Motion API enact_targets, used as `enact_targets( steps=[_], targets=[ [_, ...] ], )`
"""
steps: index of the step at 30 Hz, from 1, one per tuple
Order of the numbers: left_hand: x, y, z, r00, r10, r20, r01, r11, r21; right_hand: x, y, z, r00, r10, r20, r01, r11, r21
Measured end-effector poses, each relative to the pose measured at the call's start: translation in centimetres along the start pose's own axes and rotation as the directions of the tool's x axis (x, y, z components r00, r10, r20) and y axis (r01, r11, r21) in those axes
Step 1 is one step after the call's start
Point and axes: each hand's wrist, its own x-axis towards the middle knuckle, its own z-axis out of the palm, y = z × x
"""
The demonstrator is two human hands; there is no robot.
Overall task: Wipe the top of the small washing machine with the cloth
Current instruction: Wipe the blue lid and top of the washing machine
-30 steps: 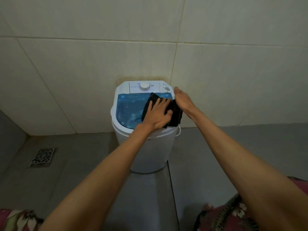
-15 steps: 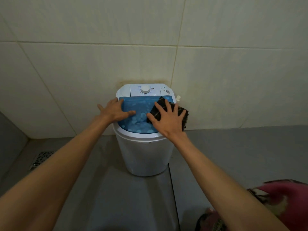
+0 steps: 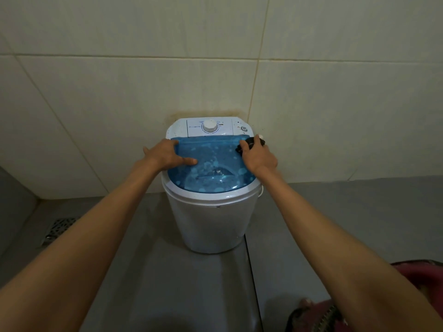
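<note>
Since 0.5 s ago the right hand (image 3: 260, 156) has slid from the middle-right of the lid out to its far right corner, and the dark cloth (image 3: 249, 143), spread flat then, is now bunched up under its fingers; the left hand (image 3: 165, 155) has hardly shifted.

Nearest, both forearms reach forward over the grey floor (image 3: 153, 271), with a patch of patterned pink clothing (image 3: 417, 281) at the lower right. The small washing machine (image 3: 211, 221) stands on that floor, its back close to the tiled wall (image 3: 119, 97). On its blue translucent lid (image 3: 211, 166) the left hand lies flat with fingers spread along the left edge, gripping nothing, probably steadying the light tub against the push of the wiping. The right hand is closed on the cloth at the lid's far right corner, likely working the rim there.

Pale spots show across the lid, so the wipe looks unfinished. Beyond the hands, the white control panel (image 3: 194, 128) with its dial (image 3: 210, 127) and a smaller knob (image 3: 244, 128) sticks up and would snag a straight pass. A floor drain (image 3: 58, 227) sits well apart at the left.
</note>
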Motion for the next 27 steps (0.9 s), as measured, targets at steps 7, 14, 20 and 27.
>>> enact_targets(
  steps=[7,14,20,27],
  targets=[
    [-0.3,0.4,-0.6,0.999,0.010,0.047,-0.011,1.000,0.024,-5.7,0.4,1.1,0.995,-0.098,0.027,0.102,0.948,-0.301],
    [2.2,0.0,-1.4,0.991,-0.046,0.124,0.019,0.978,0.209,-2.0,0.1,0.5,0.935,-0.327,0.136,0.354,0.874,-0.332],
    [3.4,0.5,-1.3,0.985,-0.065,0.158,0.016,0.957,0.290,4.0,-3.5,2.0,0.910,-0.396,0.123,0.414,0.851,-0.323],
    [4.0,0.5,-1.3,0.980,-0.064,0.187,0.000,0.946,0.324,8.3,-4.5,1.9,0.922,-0.380,0.081,0.388,0.893,-0.227]
  ],
)
